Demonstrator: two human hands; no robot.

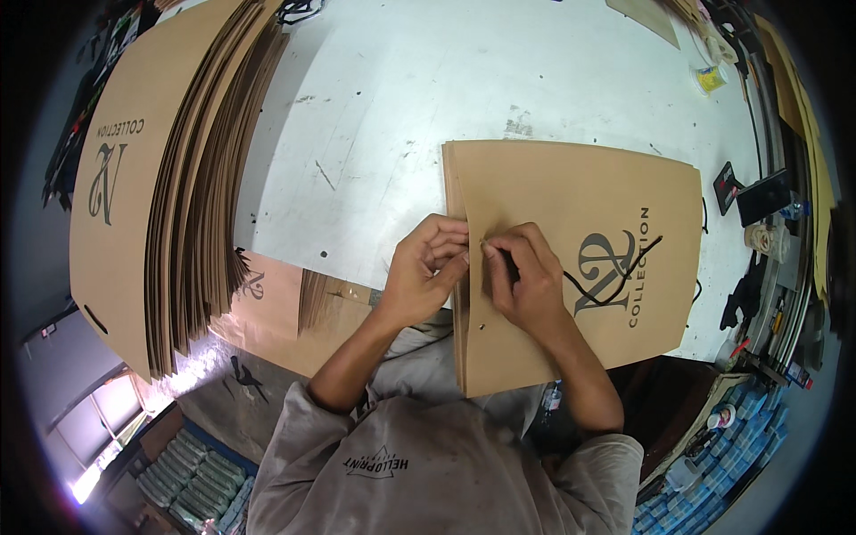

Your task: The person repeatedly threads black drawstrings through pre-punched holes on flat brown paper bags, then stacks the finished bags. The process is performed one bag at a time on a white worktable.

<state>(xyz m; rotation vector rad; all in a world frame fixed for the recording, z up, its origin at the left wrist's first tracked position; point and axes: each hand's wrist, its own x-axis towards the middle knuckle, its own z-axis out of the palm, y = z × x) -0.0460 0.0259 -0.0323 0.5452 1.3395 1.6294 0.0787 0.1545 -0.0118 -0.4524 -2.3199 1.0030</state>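
Note:
A short stack of flat brown paper bags [588,183] with dark printing lies in front of me, the open edges toward my left. My right hand [535,285] rests on the top bag, thumb and finger pinched on a black cord [584,290] near that edge. The cord's loose part trails right across the print. My left hand [421,275] is curled at the bag's left edge, thumb and fingers closed on the paper; its fingertips are partly hidden by it. A small punched hole [482,326] shows below my right hand.
A tall stack of brown bags [125,250] stands left on the white table [374,116]. More bags [267,290] lie lower beside it. At the right are a yellow-white cup [711,79], a dark flat device [764,196] and a clear plastic cup [769,239]. Blue packs [722,455] sit below.

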